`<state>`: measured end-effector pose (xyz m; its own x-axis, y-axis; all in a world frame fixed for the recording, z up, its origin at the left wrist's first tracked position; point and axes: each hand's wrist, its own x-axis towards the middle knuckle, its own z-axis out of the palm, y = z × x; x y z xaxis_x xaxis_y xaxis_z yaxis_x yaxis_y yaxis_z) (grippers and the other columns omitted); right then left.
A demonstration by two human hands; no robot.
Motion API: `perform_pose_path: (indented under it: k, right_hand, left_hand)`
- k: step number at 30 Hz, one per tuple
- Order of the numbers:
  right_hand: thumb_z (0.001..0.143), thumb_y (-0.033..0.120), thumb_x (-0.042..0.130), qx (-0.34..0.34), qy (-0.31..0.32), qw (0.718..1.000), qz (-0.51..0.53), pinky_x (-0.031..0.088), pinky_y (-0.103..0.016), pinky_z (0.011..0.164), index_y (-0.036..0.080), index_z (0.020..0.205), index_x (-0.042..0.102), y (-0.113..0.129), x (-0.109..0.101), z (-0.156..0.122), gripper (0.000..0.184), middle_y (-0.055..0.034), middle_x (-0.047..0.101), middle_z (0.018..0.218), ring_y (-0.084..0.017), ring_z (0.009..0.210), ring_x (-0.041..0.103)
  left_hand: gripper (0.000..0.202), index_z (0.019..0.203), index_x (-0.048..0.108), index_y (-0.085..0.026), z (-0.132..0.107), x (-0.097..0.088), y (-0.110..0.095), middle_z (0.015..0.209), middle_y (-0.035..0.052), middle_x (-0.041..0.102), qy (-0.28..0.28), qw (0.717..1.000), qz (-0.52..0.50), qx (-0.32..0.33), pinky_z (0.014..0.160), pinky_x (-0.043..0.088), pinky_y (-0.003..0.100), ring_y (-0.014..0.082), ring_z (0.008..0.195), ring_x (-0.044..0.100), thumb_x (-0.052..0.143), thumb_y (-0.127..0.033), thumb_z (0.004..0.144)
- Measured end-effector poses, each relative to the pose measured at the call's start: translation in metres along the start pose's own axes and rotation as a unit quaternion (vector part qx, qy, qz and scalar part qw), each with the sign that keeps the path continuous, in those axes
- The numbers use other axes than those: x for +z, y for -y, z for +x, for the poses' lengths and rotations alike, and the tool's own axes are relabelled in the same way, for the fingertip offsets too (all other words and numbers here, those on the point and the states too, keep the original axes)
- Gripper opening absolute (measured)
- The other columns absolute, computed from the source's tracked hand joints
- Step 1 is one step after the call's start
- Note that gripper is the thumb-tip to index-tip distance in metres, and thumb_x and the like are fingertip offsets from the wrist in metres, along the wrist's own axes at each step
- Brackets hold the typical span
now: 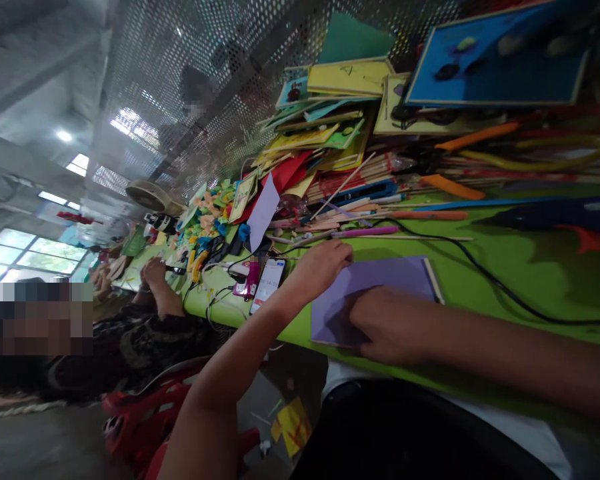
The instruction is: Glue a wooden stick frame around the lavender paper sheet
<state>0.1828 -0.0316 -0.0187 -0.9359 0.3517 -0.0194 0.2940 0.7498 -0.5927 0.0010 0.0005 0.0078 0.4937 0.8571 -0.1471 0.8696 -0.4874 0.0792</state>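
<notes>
Right hand (393,323) is hiding part of the purple card (405,270); fingertips are curling out of sight, grip unclear. Left hand (330,259) is covering some of the card's far edge, its hold not readable either. Right forearm (520,353), glue gun (555,219) and black cable (570,321) are all running off the right edge. Blue board's (485,67) shapes are blurring. Phone (269,283) digits are showing too small to trust. Pixel blocks are masking a co-worker's (130,347) head.
</notes>
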Motion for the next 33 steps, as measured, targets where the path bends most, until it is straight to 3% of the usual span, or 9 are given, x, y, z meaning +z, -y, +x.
perform_pose_path:
  k: [13, 20, 24, 28, 33]
  right_hand:
    - [0.084, 0.041, 0.065, -0.006, -0.007, 1.000, 0.004, 0.037, -0.033, 0.064, 0.017, 0.082, 0.077, -0.003, 0.004, 0.000, 0.028, -0.0112, 0.076, 0.084, -0.023, 0.074, 0.067]
    - [0.084, 0.040, 0.064, -0.003, 0.012, 1.000, -0.008, 0.039, -0.033, 0.064, 0.017, 0.084, 0.078, 0.000, -0.001, 0.000, 0.027, -0.0121, 0.077, 0.087, -0.023, 0.075, 0.068]
    - [0.082, 0.037, 0.065, 0.004, 0.006, 1.000, -0.005, 0.040, -0.034, 0.065, 0.015, 0.082, 0.079, 0.000, -0.001, 0.000, 0.026, -0.0143, 0.077, 0.086, -0.025, 0.074, 0.069]
    - [0.081, 0.036, 0.065, -0.008, -0.008, 1.000, 0.001, 0.040, -0.033, 0.065, 0.015, 0.083, 0.079, -0.001, 0.001, 0.000, 0.026, -0.0141, 0.078, 0.085, -0.024, 0.073, 0.069]
    - [0.080, 0.033, 0.064, 0.004, 0.013, 1.000, 0.011, 0.038, -0.032, 0.062, 0.015, 0.082, 0.080, 0.000, -0.001, 0.000, 0.024, -0.0135, 0.078, 0.083, -0.021, 0.070, 0.067]
  left_hand:
    - [0.018, 0.102, 0.065, -0.017, -0.004, 0.011, 0.004, 0.101, 0.0061, 0.070, -0.032, 0.999, 0.017, 0.005, 0.085, 0.050, 0.033, 0.0198, 0.097, 0.064, 0.047, -0.017, 0.102]
    - [0.016, 0.102, 0.067, -0.015, -0.004, 0.003, 0.004, 0.102, 0.0067, 0.072, -0.019, 1.000, -0.022, 0.004, 0.087, 0.051, 0.032, 0.0185, 0.098, 0.066, 0.052, -0.019, 0.102]
    - [0.015, 0.103, 0.066, -0.016, -0.005, 0.000, -0.004, 0.102, 0.0067, 0.071, -0.005, 0.999, 0.052, 0.005, 0.081, 0.050, 0.032, 0.0207, 0.095, 0.067, 0.052, -0.021, 0.102]
    - [0.016, 0.102, 0.064, -0.015, -0.003, -0.005, -0.021, 0.098, 0.0087, 0.070, 0.033, 0.987, 0.155, 0.009, 0.072, 0.048, 0.032, 0.0224, 0.089, 0.067, 0.049, -0.010, 0.099]
    - [0.017, 0.101, 0.062, -0.013, -0.002, -0.007, -0.031, 0.097, 0.0098, 0.068, 0.047, 0.978, 0.203, 0.027, 0.070, 0.048, 0.033, 0.0233, 0.091, 0.067, 0.047, -0.005, 0.096]
